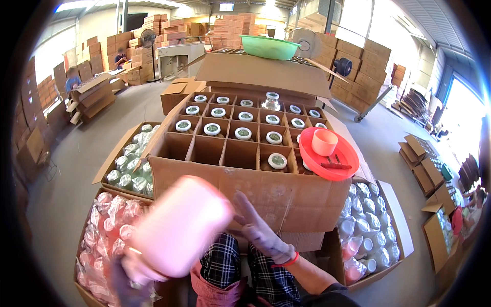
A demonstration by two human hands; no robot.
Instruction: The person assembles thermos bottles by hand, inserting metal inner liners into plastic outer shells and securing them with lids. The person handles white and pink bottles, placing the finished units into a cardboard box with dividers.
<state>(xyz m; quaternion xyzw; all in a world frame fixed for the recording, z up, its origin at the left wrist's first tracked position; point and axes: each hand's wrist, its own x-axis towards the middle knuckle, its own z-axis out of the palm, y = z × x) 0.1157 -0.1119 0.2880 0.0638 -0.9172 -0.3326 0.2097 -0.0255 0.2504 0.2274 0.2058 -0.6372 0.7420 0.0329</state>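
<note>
A large pink jar, smeared by motion, is tilted in front of me with its narrower end toward the lower left. My left hand, dark and blurred, grips it at that narrower end. Beside the jar's wide end, my right hand wears a thin glove and a red wristband; its fingers are spread and it holds nothing. Beyond both hands stands a divided carton with white-lidded jars in most cells. Three front-left cells show no jar.
A red plate with an orange cup rests on the carton's right corner. Boxes of bagged pink jars, green jars and clear jars flank me. Behind sits a green basin. Other people work farther off.
</note>
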